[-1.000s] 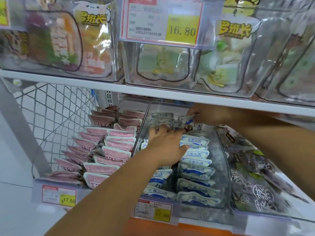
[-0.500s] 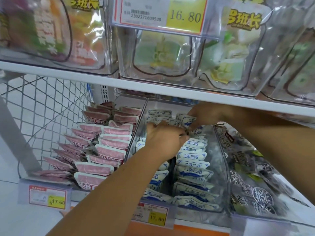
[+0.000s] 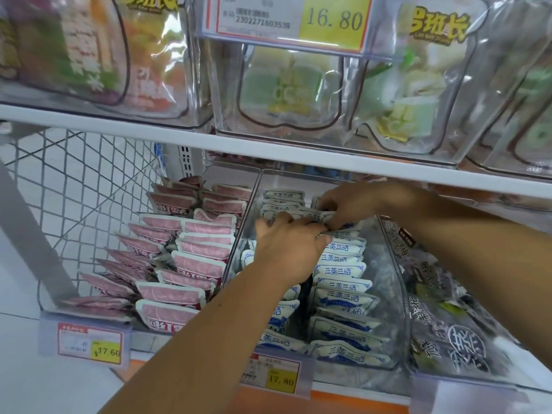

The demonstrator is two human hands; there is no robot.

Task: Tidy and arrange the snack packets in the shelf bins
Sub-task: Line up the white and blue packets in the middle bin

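Snack packets [image 3: 343, 300] in blue and white, each printed 三蒸三晒, fill the middle bin [image 3: 391, 282] of three clear bins on the lower shelf [image 3: 343, 398]. Two price tags hang on that shelf's front edge. The left tag [image 3: 89, 345] reads 17.60 and the middle tag [image 3: 276, 375] reads 17.80.

Behind the middle tag the packets stand in two columns. I count at least eight in the right column, from the bin's front wall back to my hands. My forearm hides most of the left column. In the left bin the pink packets [image 3: 179, 291] lie overlapped in two loose columns, well over a dozen in all. The front one shows 四红. The right bin holds dark packets [image 3: 457, 345], too jumbled to count. One near the back seems to read 九制话梅.

My left hand [image 3: 286, 243] is about halfway back in the middle bin, fingers curled down over the packet tops. My right hand [image 3: 349, 204] is just behind it, touching it, fingertips pinching packets near the back wall. Three more packets show at the back left corner.

White wire mesh [image 3: 89, 189] closes the shelf's left end. On the upper shelf [image 3: 268, 150] I see four clear bins of pouches [image 3: 286, 91]. Two pouches show yellow lettering ending 班长. A third tag [image 3: 298, 22] reads 16.80 and 2302271603538.
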